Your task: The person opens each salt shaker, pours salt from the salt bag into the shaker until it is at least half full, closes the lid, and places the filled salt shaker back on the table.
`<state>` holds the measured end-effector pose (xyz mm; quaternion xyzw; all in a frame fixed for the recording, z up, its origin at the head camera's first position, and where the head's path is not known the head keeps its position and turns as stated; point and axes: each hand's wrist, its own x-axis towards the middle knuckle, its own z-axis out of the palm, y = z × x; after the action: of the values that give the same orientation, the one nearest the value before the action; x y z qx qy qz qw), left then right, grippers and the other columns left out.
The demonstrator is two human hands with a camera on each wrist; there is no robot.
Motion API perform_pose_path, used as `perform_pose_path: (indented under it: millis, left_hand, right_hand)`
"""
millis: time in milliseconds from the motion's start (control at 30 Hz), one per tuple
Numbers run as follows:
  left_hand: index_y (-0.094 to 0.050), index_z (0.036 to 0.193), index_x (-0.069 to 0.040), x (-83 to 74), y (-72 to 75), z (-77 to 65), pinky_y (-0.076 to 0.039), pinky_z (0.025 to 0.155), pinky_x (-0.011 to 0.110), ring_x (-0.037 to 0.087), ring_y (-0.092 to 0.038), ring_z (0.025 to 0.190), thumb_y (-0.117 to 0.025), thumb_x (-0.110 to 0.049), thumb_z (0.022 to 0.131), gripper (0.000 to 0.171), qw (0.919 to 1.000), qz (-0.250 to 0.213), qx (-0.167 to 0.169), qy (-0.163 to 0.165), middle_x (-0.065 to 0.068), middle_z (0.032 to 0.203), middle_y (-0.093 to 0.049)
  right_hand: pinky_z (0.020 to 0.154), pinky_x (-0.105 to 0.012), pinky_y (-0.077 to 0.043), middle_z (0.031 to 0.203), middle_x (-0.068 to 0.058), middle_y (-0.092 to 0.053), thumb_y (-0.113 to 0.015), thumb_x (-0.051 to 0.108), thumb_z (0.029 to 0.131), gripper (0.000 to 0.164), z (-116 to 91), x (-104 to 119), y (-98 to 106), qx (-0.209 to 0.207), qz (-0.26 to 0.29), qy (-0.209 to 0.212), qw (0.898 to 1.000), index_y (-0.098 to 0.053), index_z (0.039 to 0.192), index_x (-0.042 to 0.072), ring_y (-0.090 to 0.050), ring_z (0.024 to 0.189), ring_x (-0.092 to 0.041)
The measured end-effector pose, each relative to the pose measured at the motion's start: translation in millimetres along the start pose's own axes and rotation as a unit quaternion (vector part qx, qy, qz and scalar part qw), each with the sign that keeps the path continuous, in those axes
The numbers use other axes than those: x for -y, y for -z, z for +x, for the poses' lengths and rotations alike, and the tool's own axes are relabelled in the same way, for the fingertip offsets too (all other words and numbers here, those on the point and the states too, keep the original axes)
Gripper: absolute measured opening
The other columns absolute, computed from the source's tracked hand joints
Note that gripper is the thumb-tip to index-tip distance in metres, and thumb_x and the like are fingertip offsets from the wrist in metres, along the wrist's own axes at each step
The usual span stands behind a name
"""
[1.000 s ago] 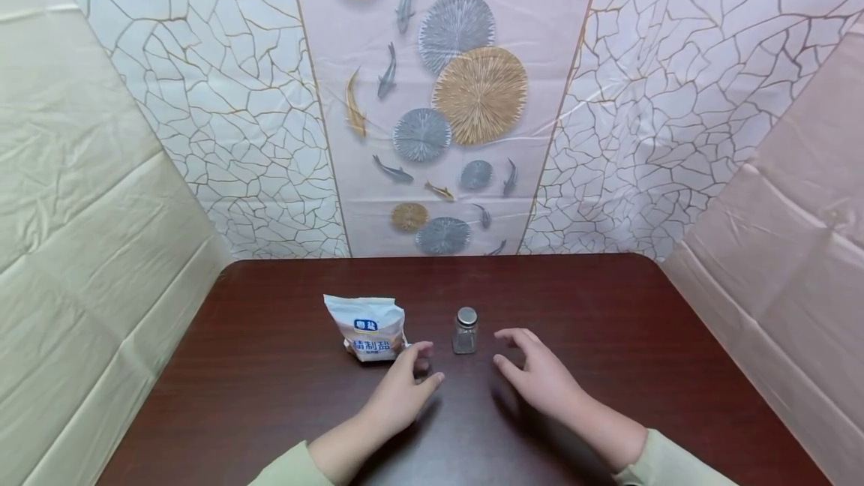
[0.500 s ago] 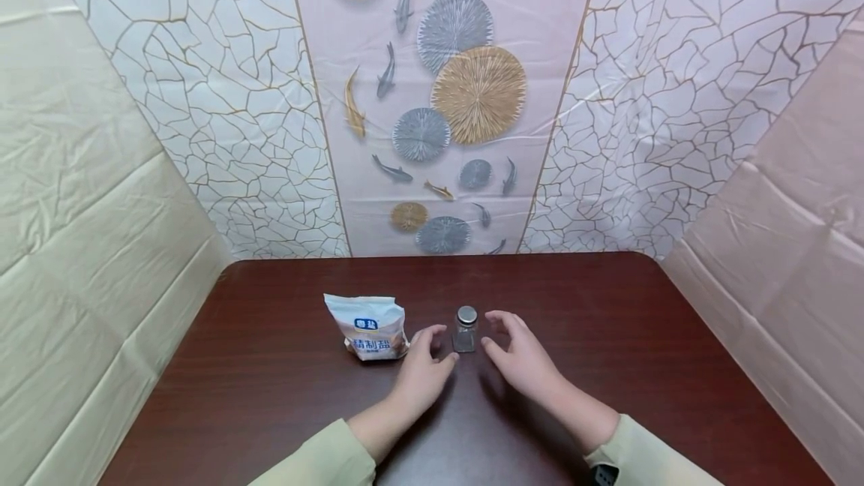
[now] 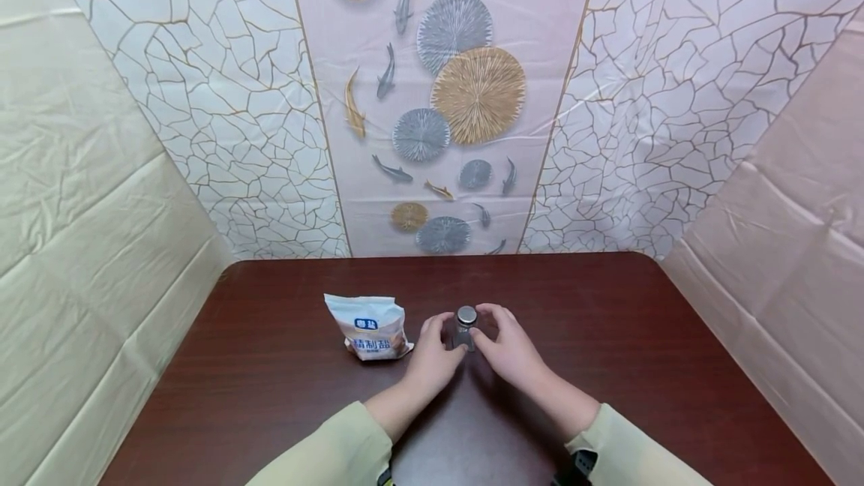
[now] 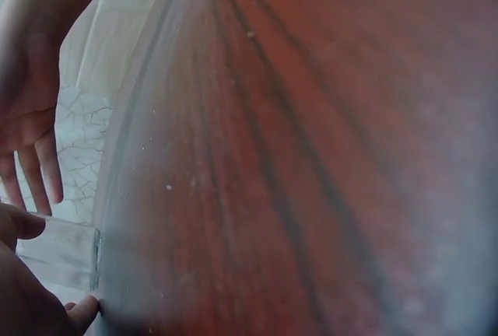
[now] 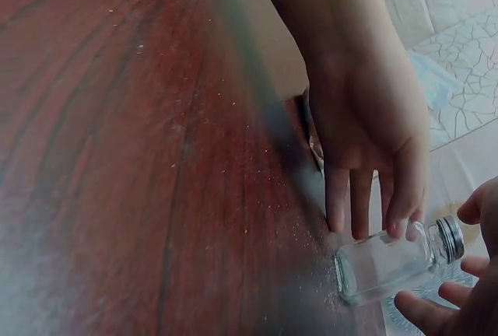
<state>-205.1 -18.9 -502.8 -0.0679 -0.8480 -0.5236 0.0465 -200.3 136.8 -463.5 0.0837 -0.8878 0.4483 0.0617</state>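
A small clear glass bottle (image 3: 463, 337) with a silver metal cap stands upright on the table, between both hands. My left hand (image 3: 432, 357) is at its left side, thumb and fingers apart and gently bent. From the right, my right hand (image 3: 511, 351) curves toward the bottle, its thumb overlapping the glass in the head view and its index finger near the cap. The right wrist view has the bottle (image 5: 381, 266) with the left hand's fingertips (image 5: 397, 227) right at the glass; the right hand (image 5: 463, 305) spreads its fingers around the cap end.
A white and blue bag of salt (image 3: 370, 330) stands to the left of the bottle, close to the left hand. The dark red-brown table (image 3: 574, 291) ends at a patterned cloth backdrop (image 3: 432, 96), with beige cloth walls on both sides. White specks dot the tabletop.
Both hands have moved inward and forward to the bottle, the left hand coming rightward from in front of the salt bag. Bottle and bag have stayed in place.
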Motion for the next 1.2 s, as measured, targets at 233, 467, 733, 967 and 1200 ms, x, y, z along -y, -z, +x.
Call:
perform_pose_path:
  millis: [233, 467, 733, 967, 1200]
  left_hand:
    - [-0.052, 0.138, -0.008, -1.0, -5.9, 6.9, -0.048, 0.095, 0.041, 0.026, -0.056, 0.117, -0.077, -0.011, 0.080, 0.063, 0.9999, 0.011, -0.009, -0.004, 0.015, 0.138, -0.050]
    - [-0.051, 0.139, -0.010, -0.9, -9.6, 12.4, -0.041, 0.105, 0.045, 0.028, -0.050, 0.128, -0.074, -0.004, 0.078, 0.065, 0.9997, 0.014, -0.001, -0.022, 0.014, 0.140, -0.051]
    - [-0.056, 0.134, -0.015, 0.4, -9.8, 14.0, -0.046, 0.097, 0.047, 0.028, -0.058, 0.117, -0.074, -0.009, 0.081, 0.057, 0.9993, 0.021, 0.016, -0.025, 0.013, 0.129, -0.058]
    - [-0.056, 0.133, -0.015, 4.5, -7.0, 18.0, -0.046, 0.098, 0.046, 0.025, -0.058, 0.117, -0.075, -0.007, 0.082, 0.056, 0.9979, 0.012, 0.046, -0.043, 0.009, 0.127, -0.062]
    - [-0.054, 0.137, -0.018, 4.0, -3.2, 21.5, -0.047, 0.096, 0.044, 0.024, -0.059, 0.117, -0.077, -0.008, 0.083, 0.060, 0.9965, 0.032, 0.071, -0.031, 0.007, 0.130, -0.061]
  right_hand:
    - [0.096, -0.045, -0.046, 0.121, -0.011, -0.060, -0.069, 0.021, 0.093, 0.040, 8.4, 3.2, -6.0, -0.007, -0.004, 0.003, 1.000, -0.059, 0.128, 0.006, -0.058, 0.115, -0.026]
    - [0.091, -0.043, -0.048, 0.114, -0.008, -0.060, -0.069, 0.022, 0.093, 0.036, 12.7, 0.3, -11.5, -0.015, -0.013, 0.011, 1.000, -0.061, 0.126, 0.009, -0.059, 0.107, -0.024]
    - [0.089, -0.043, -0.047, 0.110, -0.008, -0.060, -0.073, 0.023, 0.091, 0.036, 14.2, -0.5, -14.4, -0.021, -0.020, 0.021, 0.999, -0.062, 0.122, 0.010, -0.059, 0.106, -0.030]
    - [0.086, -0.042, -0.051, 0.108, -0.006, -0.060, -0.073, 0.026, 0.091, 0.033, 17.7, -0.3, -13.3, -0.010, -0.028, 0.004, 1.000, -0.062, 0.120, 0.012, -0.064, 0.097, -0.024]
    - [0.085, -0.041, -0.052, 0.110, -0.006, -0.061, -0.074, 0.026, 0.090, 0.034, 18.9, 1.8, -12.3, -0.006, -0.024, -0.017, 1.000, -0.062, 0.117, 0.010, -0.064, 0.099, -0.024]
